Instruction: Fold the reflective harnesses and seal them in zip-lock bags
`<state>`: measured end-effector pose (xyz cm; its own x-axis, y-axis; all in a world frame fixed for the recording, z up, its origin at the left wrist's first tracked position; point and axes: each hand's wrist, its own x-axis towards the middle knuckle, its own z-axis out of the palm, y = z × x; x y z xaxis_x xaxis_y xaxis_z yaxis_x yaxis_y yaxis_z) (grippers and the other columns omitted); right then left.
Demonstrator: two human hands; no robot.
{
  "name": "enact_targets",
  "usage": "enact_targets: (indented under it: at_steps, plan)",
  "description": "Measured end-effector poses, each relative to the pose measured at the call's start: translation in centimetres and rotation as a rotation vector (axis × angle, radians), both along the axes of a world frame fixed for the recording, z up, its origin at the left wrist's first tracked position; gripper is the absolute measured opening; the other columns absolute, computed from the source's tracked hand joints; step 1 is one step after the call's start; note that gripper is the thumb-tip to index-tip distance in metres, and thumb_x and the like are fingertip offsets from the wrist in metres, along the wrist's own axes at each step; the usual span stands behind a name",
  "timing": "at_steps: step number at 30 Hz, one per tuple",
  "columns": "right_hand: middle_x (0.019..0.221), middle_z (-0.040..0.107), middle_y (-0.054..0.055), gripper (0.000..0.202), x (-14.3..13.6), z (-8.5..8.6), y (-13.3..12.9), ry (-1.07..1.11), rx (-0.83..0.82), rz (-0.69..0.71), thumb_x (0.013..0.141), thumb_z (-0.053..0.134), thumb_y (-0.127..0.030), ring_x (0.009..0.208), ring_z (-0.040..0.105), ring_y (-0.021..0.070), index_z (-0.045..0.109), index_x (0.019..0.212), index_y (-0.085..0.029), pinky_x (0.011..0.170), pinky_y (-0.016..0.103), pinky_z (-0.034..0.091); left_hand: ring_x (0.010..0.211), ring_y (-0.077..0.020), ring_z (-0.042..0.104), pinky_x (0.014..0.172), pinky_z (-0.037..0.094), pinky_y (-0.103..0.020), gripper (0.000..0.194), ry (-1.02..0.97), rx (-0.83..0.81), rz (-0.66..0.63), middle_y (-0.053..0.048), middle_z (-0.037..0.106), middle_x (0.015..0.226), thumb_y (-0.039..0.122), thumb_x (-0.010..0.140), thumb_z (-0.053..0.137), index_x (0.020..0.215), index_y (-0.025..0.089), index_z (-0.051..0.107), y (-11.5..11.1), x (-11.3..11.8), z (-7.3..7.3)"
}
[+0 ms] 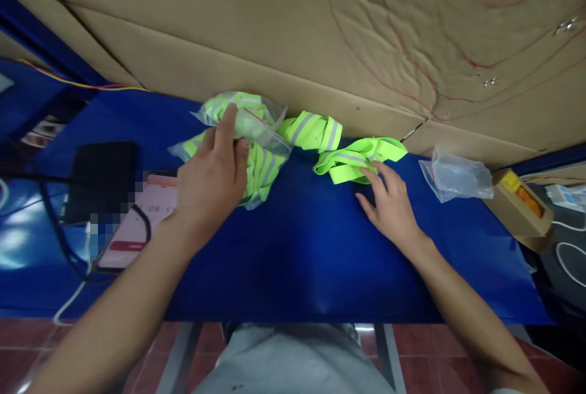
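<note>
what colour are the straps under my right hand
Neon yellow-green with grey reflective stripes; the straps touch the right hand, shown in the head view.

Packing workstation: blue table (pixel 297 260), cardboard backing (pixel 274 34), bagged reflective bands (pixel 256 138), empty bags (pixel 458 174).

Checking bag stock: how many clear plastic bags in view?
2. One bag holding neon straps under the left hand; one empty bag right of the right hand. More may be hidden.

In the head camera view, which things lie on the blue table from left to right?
Black box → phone → left hand on bagged yellow straps → loose yellow straps under the right hand → empty clear bag → small cardboard box.
</note>
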<state>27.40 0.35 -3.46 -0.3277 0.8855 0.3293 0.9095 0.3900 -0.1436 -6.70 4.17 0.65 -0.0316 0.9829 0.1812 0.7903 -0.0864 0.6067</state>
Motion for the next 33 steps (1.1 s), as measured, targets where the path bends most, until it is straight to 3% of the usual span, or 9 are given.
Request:
enact_targets:
  at_steps: [3,8,13,17,20,23,27,30,33]
  plan:
    - [0.174,0.029,0.022,0.074,-0.1,0.1,3.5,-0.15,-0.058,-0.003,0.098,0.069,-0.037,0.161,0.029,0.0459,0.04,0.164,-0.021,0.124,0.071,0.033,0.151,-0.0402,0.044,0.121,0.037,-0.05,0.068,0.068,0.109,-0.046,-0.012,0.042,0.167,0.054,0.109,0.037,0.17,0.024,0.028,-0.5,0.5,-0.2]
    - [0.172,0.034,0.023,0.078,0.6,-0.2,7.7,-0.164,-0.235,-0.016,0.1,0.062,-0.05,0.149,0.049,0.0451,0.035,0.165,-0.017,0.113,0.066,0.051,0.146,-0.0471,0.051,0.114,0.045,-0.061,0.064,0.228,0.239,-0.033,-0.022,0.042,0.166,0.055,0.104,0.052,0.159,0.023,0.049,-0.6,1.1,-1.7]
    - [0.162,0.05,0.021,0.053,1.7,-0.4,5.3,0.014,-0.128,0.023,0.104,0.051,-0.043,0.147,0.053,0.0391,0.054,0.149,-0.016,0.117,0.062,0.048,0.147,-0.0503,0.049,0.115,0.038,-0.07,0.057,0.29,0.474,-0.044,-0.025,0.042,0.166,0.05,0.1,0.061,0.149,0.022,0.059,-0.7,1.3,-2.6]
    - [0.142,0.068,0.015,0.044,2.6,0.0,1.7,0.532,-0.099,-0.07,0.101,0.057,-0.049,0.14,0.06,0.0324,0.065,0.134,-0.021,0.122,0.057,0.044,0.141,-0.0435,0.056,0.118,0.038,-0.066,0.044,0.277,0.636,-0.239,-0.02,0.055,0.156,0.035,0.098,0.067,0.14,0.024,0.064,-2.7,2.8,-2.8]
    - [0.113,0.081,0.007,0.04,2.6,-0.3,-0.2,1.196,-0.331,-0.255,0.093,0.066,-0.057,0.119,0.074,0.0295,0.072,0.115,-0.025,0.11,0.05,0.057,0.129,-0.0325,0.065,0.11,0.052,-0.052,0.042,0.058,0.504,-0.491,-0.017,0.065,0.142,0.031,0.1,0.064,0.142,0.022,0.059,-4.4,4.8,-3.9]
    - [0.097,0.083,0.004,0.037,1.4,-0.9,-1.6,1.601,-0.59,-0.31,0.084,0.074,-0.058,0.098,0.079,0.0281,0.075,0.1,-0.025,0.093,0.044,0.066,0.113,-0.0214,0.071,0.091,0.062,-0.035,0.049,-0.298,0.142,-0.68,-0.013,0.068,0.131,0.038,0.103,0.061,0.146,0.02,0.05,-5.4,6.6,-5.2]
    - [0.095,0.084,0.004,0.04,-0.9,-1.3,-3.1,1.695,-0.852,-0.311,0.081,0.078,-0.058,0.088,0.08,0.0267,0.078,0.1,-0.023,0.084,0.041,0.069,0.121,-0.0241,0.067,0.098,0.062,-0.039,0.052,-0.428,-0.122,-0.742,-0.016,0.062,0.138,0.044,0.101,0.063,0.145,0.019,0.05,-6.0,8.3,-5.6]
    - [0.096,0.084,0.002,0.043,-1.8,-1.0,-3.8,1.737,-0.914,-0.338,0.082,0.078,-0.062,0.09,0.081,0.0239,0.079,0.104,-0.025,0.083,0.035,0.068,0.143,-0.0322,0.051,0.117,0.05,-0.051,0.05,-0.355,-0.052,-0.704,-0.02,0.046,0.153,0.043,0.098,0.068,0.14,0.018,0.056,-6.1,8.6,-5.6]
    - [0.1,0.084,0.002,0.052,-1.8,-1.0,-4.3,1.699,-0.872,-0.414,0.086,0.071,-0.071,0.094,0.081,0.0235,0.078,0.111,-0.026,0.083,0.034,0.068,0.148,-0.035,0.045,0.116,0.049,-0.052,0.055,-0.338,-0.002,-0.715,-0.02,0.041,0.158,0.046,0.096,0.072,0.141,0.019,0.058,-6.5,8.5,-6.1]
